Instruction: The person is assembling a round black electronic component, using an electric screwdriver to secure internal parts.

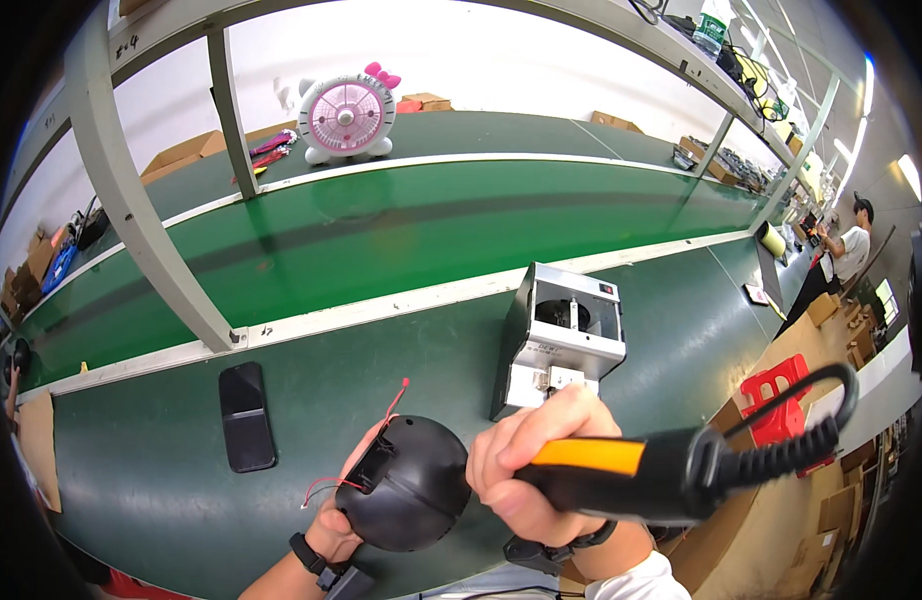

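Observation:
My left hand [333, 530] cradles a round black plastic housing [416, 490] from below and its left side, fingers wrapped behind it. Two thin red leads with small plugs stick out of the slot near the housing's top left. In my right hand [526, 450] is a corded electric screwdriver [621, 480], black with an orange-yellow strip, lying nearly level. Its cord leaves at the right; the tip is hidden behind my fingers. Just beyond that hand stands a silver and black screw feeder [566, 320]. I cannot tell whether the screwdriver touches it.
A black phone [247, 416] lies on the green bench to the left. Behind run a green conveyor belt [411, 225] and a metal frame [146, 200]. A pink and white fan [346, 117] stands on the far shelf. At right are red stools [776, 400], cartons and another person [851, 250].

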A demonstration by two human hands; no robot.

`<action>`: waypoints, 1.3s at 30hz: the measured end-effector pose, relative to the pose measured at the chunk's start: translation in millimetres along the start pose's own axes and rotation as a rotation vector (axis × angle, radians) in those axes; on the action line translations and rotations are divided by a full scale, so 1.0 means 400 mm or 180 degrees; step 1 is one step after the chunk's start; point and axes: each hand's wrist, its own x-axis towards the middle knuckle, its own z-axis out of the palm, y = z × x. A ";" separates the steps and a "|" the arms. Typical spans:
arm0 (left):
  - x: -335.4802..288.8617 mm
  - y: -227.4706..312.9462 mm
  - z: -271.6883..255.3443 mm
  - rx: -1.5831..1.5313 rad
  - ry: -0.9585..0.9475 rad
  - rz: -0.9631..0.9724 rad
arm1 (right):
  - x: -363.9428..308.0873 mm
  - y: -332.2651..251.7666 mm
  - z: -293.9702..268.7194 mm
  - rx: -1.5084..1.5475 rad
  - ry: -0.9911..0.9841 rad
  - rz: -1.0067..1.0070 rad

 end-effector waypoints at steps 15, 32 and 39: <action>0.007 -0.035 -0.022 -0.0530 -0.0302 0.0277 | -0.020 -0.027 -0.056 0.1276 0.0541 -0.0421; 0.009 -0.020 -0.042 -0.0997 0.0314 0.0377 | -0.023 0.086 -0.186 0.0214 0.1527 0.0393; 0.016 -0.014 -0.028 -0.0810 0.0537 0.0578 | -0.029 0.025 -0.079 0.1016 0.1440 0.0401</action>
